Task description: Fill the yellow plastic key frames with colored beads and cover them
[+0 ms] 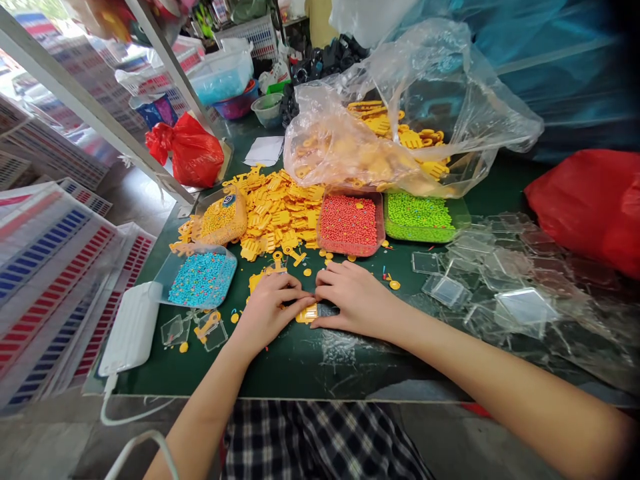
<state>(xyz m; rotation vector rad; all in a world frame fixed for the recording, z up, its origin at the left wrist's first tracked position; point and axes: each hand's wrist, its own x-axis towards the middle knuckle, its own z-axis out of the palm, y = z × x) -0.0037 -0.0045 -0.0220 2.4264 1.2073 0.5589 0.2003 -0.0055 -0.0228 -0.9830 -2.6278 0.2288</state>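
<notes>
In the middle of the table my left hand (270, 310) and my right hand (353, 300) meet over a small yellow plastic piece (307, 314). The left thumb and fingertips are pinched together at its upper edge. My right fingers curl around its right side, with the thumb low beside it. Both hands partly cover the piece, so its full shape is hidden. Just beyond the fingers lie loose yellow parts (295, 256) with ring ends. A pile of flat yellow plastic parts (273, 210) spreads behind them. Clear square plastic covers (505, 273) are heaped to the right.
Trays of blue beads (200, 279), yellow beads (217, 219), red beads (349, 220) and green beads (419, 212) stand around the pile. A clear bag (340, 143) of yellow parts lies behind. At left are a white power bank (131, 327) and a red bag (195, 153).
</notes>
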